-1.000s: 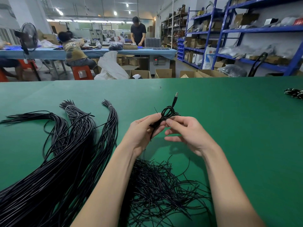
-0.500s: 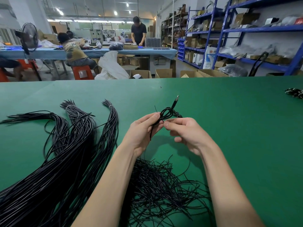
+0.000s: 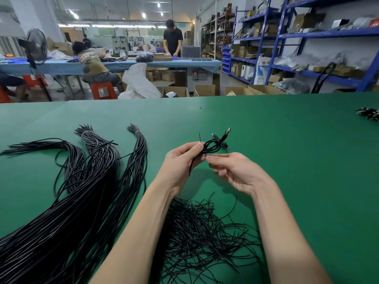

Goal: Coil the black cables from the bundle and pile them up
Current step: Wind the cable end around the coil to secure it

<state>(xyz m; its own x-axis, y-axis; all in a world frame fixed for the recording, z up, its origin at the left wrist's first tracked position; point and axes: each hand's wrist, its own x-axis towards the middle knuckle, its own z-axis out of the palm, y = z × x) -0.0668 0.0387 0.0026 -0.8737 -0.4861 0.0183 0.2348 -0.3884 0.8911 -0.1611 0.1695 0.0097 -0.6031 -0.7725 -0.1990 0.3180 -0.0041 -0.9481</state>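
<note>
- Pinching a small coiled black cable [image 3: 213, 144] above the green tabletop [image 3: 287, 160], the left hand [image 3: 180, 162] grips it between thumb and fingers; one loose end hangs down past the palm.
- Right hand [image 3: 233, 171], at 3 o'clock of the left, has its fingertips pressed together just under the coil; whether they pinch a strand is hard to make out.
- Connector plug [image 3: 226, 133] sticks up at 1 o'clock.
- Long cable bundle [image 3: 82, 201] lies at 9 o'clock, cut off by the frame.
- Tangle of thin black ties [image 3: 201, 232] lies at 6 o'clock, partly hidden by the forearms.
</note>
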